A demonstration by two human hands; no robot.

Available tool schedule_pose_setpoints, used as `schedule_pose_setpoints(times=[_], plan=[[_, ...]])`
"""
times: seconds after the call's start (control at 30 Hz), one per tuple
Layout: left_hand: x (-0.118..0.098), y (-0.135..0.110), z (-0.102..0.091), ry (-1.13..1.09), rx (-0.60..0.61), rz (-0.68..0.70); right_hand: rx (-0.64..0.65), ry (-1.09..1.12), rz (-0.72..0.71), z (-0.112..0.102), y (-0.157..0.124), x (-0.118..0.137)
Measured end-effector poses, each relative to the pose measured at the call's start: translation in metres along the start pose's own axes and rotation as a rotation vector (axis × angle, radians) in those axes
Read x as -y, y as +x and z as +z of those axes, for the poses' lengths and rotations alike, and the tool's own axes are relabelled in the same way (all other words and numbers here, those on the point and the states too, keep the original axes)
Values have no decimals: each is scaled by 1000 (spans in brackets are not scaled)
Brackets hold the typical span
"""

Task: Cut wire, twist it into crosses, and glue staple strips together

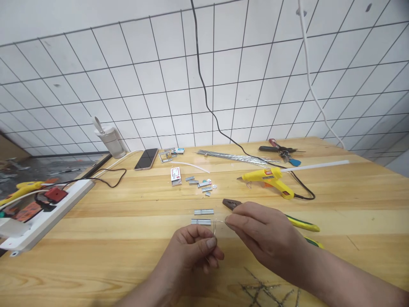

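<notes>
A thin silvery wire [214,230] stands between the thumb and fingers of my left hand [198,247], which is closed on it. My right hand [262,234] pinches a thin wire end [220,221] running sideways from the top of that piece; whether both are one bent wire I cannot tell. Just beyond my left hand lie two grey metal strips [203,212], one behind the other. Partly hidden under my right hand are pliers with a dark jaw [230,204] and yellow-green handles [303,223].
A yellow glue gun [271,179] lies at the right. Behind are small metal pieces [207,189], a matchbox-like box [175,176], a wire bundle [236,158], black-handled tools [277,149] and a phone [146,159]. A power strip [57,213] lies left; dark twisted sticks [265,290] lie in front.
</notes>
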State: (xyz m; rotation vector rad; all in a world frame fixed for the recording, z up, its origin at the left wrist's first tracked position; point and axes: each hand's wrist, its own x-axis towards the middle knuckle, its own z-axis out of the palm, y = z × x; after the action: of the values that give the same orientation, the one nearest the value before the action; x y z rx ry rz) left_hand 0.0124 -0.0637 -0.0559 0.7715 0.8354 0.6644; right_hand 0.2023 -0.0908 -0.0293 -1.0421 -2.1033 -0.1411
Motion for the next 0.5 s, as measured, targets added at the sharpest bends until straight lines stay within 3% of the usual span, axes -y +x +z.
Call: schedule_pose_setpoints(times=[0.5], plan=[[2,1,-2,-8,13,5,-55,-115,-87,1,2,2]])
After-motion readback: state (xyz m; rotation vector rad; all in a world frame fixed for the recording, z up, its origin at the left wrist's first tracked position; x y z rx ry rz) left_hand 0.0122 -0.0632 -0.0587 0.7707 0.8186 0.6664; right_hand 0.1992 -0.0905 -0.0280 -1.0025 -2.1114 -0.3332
